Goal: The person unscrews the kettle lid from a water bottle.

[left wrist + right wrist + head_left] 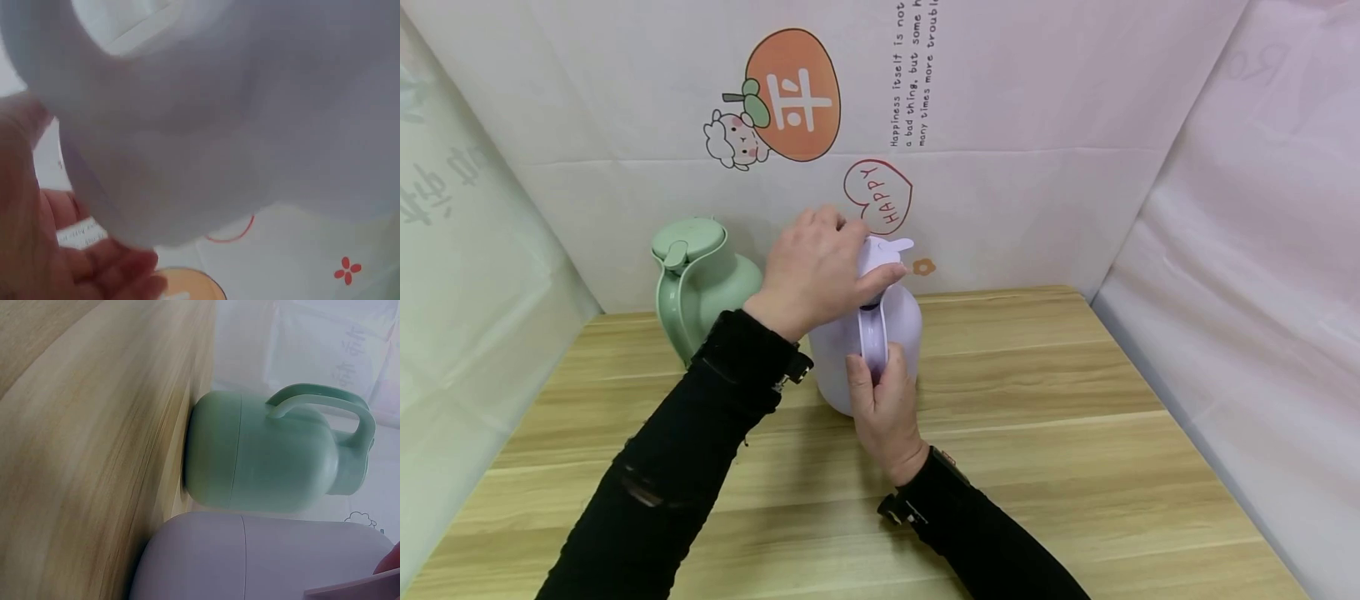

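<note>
A lilac thermos jug (904,329) stands upright on the wooden table (1037,417), near its middle. My left hand (850,250) covers the jug's lid (891,247) from above, fingers and thumb curled round it. In the left wrist view the lid (219,125) fills the frame, with my fingers (37,250) at its lower left edge. My right hand (877,367) grips the jug's handle (874,333) low down, thumb on its left side. The right wrist view shows the lilac jug's body (262,556) close up.
A mint-green jug (703,283) with a closed lid stands behind and left of the lilac one, close to the back wall; the right wrist view also shows this green jug (269,459). White printed sheets wall the table on three sides.
</note>
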Available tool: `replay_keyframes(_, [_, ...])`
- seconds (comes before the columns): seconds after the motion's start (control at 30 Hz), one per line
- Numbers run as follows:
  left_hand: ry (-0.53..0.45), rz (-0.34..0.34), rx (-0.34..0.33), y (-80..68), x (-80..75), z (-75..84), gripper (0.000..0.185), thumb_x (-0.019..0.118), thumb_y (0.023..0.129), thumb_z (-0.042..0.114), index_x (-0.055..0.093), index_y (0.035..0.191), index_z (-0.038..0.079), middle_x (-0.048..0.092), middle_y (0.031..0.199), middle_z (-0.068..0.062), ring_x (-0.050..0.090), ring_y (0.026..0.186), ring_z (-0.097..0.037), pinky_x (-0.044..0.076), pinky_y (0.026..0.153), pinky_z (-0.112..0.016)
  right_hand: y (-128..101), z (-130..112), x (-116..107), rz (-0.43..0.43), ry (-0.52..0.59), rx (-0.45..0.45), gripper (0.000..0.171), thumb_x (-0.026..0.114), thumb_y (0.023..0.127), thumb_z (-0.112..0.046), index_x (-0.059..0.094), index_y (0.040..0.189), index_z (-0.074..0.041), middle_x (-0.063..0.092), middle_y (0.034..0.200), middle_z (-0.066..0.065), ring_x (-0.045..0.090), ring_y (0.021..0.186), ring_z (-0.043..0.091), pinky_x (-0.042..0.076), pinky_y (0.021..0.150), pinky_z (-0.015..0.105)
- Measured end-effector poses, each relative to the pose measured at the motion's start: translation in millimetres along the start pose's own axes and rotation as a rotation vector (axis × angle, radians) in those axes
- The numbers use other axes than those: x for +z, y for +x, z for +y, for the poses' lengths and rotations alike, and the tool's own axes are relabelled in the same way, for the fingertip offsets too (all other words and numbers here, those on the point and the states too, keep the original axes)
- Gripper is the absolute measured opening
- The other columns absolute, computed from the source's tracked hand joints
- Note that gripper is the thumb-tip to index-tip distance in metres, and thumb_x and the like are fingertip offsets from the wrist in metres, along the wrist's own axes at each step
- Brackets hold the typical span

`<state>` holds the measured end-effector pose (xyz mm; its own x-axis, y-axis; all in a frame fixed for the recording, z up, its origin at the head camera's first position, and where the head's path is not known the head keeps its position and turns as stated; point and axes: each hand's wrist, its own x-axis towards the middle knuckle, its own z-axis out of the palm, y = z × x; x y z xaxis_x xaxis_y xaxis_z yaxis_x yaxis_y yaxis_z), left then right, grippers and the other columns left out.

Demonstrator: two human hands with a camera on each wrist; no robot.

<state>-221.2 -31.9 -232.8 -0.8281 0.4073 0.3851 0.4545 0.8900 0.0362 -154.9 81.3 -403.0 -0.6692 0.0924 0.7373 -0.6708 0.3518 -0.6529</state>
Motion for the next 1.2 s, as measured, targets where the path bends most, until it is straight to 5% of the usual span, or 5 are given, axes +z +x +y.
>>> replay_keyframes(0.13, [-0.157, -0.055, 0.1, 0.6, -3.8, -11.5, 0.067, 0.056, 0.098, 0.056, 0.053, 0.152, 0.017, 0.046, 0.157, -0.019, 0.046, 0.143, -0.04, 0.041, 0.114, -0.057, 0.7, -1.0, -0.2, 0.0, 0.0, -0.001, 0.047, 0.048, 0.11, -0.045, 0.052, 0.111, 0.003, 0.059, 0.09, 0.014, 0.061, 0.078, 0.024, 0.05, 0.066, 0.035])
replay_keyframes(0.23, [-0.218, -0.106, 0.166, 1.1, -4.7, -19.5, 0.066, 0.053, 0.098, 0.045, 0.045, 0.159, 0.02, 0.039, 0.164, -0.017, 0.04, 0.15, -0.039, 0.035, 0.119, -0.057, 0.8, -1.5, -0.4, 0.001, 0.007, -0.003, 0.046, 0.049, 0.11, -0.044, 0.052, 0.11, 0.002, 0.058, 0.089, 0.013, 0.06, 0.077, 0.023, 0.049, 0.065, 0.034])
replay_keyframes(0.5, [-0.241, -0.206, 0.219, 1.1, -2.3, -25.0, 0.061, 0.046, 0.098, 0.037, 0.047, 0.158, 0.026, 0.044, 0.163, -0.009, 0.043, 0.149, -0.03, 0.038, 0.117, -0.051, 0.5, -2.3, -0.4, -0.001, 0.008, -0.004, 0.047, 0.048, 0.11, -0.045, 0.051, 0.109, 0.002, 0.056, 0.086, 0.013, 0.059, 0.074, 0.022, 0.048, 0.063, 0.033])
replay_keyframes(0.83, [-0.216, -0.178, 0.239, 1.1, -5.4, -23.6, 0.057, 0.052, 0.099, 0.039, 0.053, 0.154, 0.026, 0.058, 0.148, -0.001, 0.058, 0.123, -0.023, 0.051, 0.096, -0.044, 1.3, -2.1, -0.2, 0.0, 0.009, -0.005, 0.048, 0.047, 0.11, -0.046, 0.05, 0.108, 0.002, 0.056, 0.086, 0.013, 0.058, 0.074, 0.022, 0.047, 0.062, 0.033])
replay_keyframes(1.2, [-0.167, -0.164, 0.183, 0.8, -4.4, -19.9, 0.056, 0.055, 0.099, 0.046, 0.056, 0.151, 0.026, 0.061, 0.146, -0.004, 0.058, 0.129, -0.028, 0.049, 0.102, -0.049, 0.7, -0.6, 0.1, 0.001, 0.004, -0.007, 0.051, 0.045, 0.11, -0.048, 0.051, 0.108, 0.003, 0.056, 0.086, 0.013, 0.059, 0.074, 0.023, 0.048, 0.062, 0.033])
